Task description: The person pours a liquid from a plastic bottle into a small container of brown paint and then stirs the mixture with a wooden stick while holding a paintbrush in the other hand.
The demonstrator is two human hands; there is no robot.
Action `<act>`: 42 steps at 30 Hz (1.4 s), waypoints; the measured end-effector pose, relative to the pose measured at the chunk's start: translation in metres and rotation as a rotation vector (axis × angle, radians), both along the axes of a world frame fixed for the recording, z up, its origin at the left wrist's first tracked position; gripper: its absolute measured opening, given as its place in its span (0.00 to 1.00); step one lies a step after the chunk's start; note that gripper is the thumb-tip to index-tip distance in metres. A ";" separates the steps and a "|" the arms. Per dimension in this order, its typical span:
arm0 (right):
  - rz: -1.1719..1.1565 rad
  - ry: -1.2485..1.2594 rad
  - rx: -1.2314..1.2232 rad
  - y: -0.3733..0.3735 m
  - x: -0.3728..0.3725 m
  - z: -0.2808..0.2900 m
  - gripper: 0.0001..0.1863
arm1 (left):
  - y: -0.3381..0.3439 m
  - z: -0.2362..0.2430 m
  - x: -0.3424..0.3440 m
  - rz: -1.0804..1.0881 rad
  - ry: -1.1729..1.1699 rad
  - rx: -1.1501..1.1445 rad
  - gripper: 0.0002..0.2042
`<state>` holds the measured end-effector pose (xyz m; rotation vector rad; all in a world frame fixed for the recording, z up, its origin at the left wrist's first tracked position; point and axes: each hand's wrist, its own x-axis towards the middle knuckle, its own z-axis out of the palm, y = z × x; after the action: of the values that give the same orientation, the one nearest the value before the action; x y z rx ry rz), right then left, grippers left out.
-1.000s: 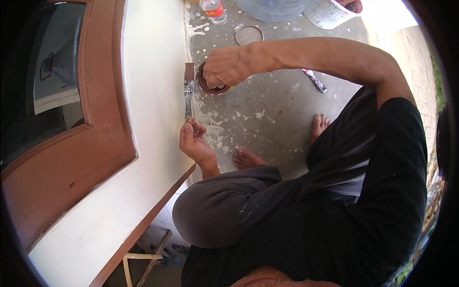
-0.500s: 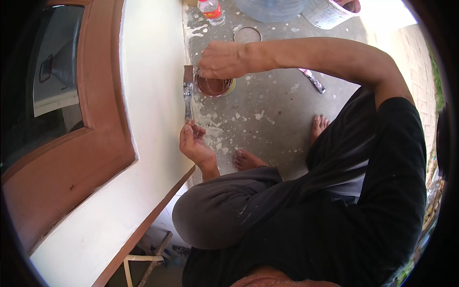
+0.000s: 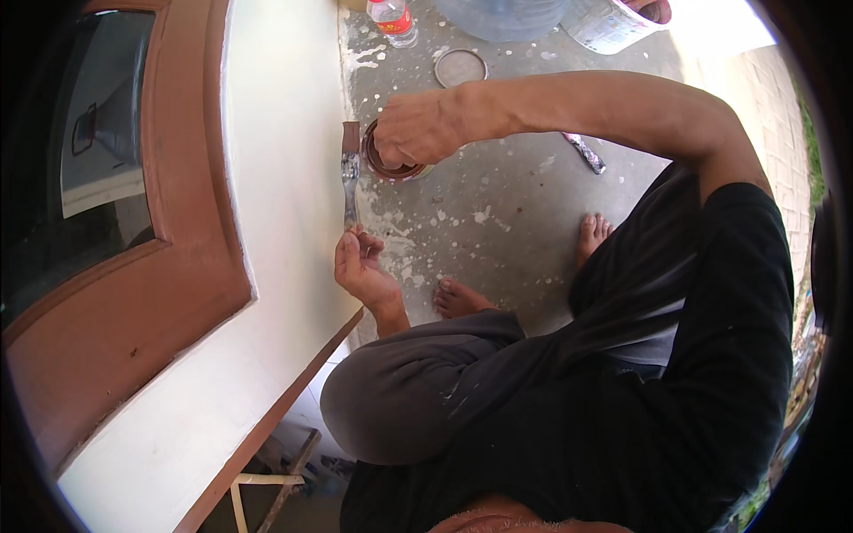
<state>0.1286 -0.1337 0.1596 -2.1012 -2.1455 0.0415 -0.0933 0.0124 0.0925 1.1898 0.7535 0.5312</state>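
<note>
My left hand [image 3: 364,271] pinches the handle end of a flat paintbrush [image 3: 351,182] with brown paint on its bristles. The brush points away from me, close along the white wall [image 3: 275,178]. Just right of the bristles stands an open paint can [image 3: 410,176] of brown paint on the floor. Over its mouth is my right hand [image 3: 413,131], closed, with its fingertips down at the opening. What those fingers hold, if anything, is hidden, and the hand covers much of the paint.
A round lid [image 3: 460,67], a red-labelled plastic bottle [image 3: 394,22], a large clear water jug [image 3: 502,18] and a white bucket [image 3: 613,27] stand beyond the can. Another paint-stained brush [image 3: 584,153] lies to the right on the spattered concrete floor [image 3: 515,213]. A brown-framed window [image 3: 191,222] is at left.
My right hand has shifted slightly nearer and to the right, and now covers more of the can's mouth. The left hand and the brush have hardly moved.
</note>
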 end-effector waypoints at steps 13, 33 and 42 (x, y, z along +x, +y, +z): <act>-0.071 -0.087 -0.010 -0.002 0.009 0.006 0.07 | -0.001 0.004 0.000 -0.026 0.013 0.019 0.11; -0.033 -0.097 0.111 0.001 0.005 -0.004 0.07 | 0.001 0.002 0.001 -0.016 -0.007 0.008 0.10; -0.048 -0.098 -0.046 -0.003 0.007 0.003 0.05 | -0.003 0.001 0.002 -0.017 -0.005 -0.005 0.10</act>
<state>0.1357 -0.1369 0.1622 -2.2239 -2.1659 -0.0176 -0.0911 0.0094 0.0937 1.1889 0.7398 0.5174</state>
